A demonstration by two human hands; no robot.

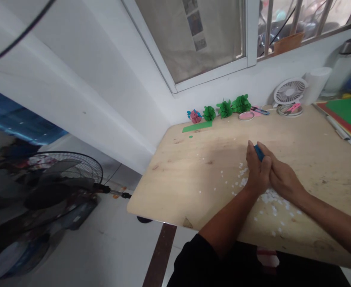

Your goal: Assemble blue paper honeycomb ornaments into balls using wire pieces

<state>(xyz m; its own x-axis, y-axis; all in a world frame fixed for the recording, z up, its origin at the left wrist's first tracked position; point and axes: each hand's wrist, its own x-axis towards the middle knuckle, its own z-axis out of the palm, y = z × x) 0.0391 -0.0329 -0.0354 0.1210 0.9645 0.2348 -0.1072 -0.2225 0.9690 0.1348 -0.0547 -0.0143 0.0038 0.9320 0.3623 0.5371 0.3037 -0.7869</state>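
Note:
My left hand [257,173] and my right hand [281,177] are pressed together over the right part of the wooden table. Between them they grip a small blue object [259,152]. Only its far end shows past my fingers, so its kind cannot be made out. Small white paper bits [273,197] lie scattered on the tabletop under and around both hands, densest below my wrists.
Along the wall stand a pink-and-blue paper figure [196,116] and several green paper figures [225,109], with a green strip [197,126] in front. Farther right are a utility knife [259,111], a small white fan [290,92] and coloured sheets [349,115]. A floor fan [64,171] stands left.

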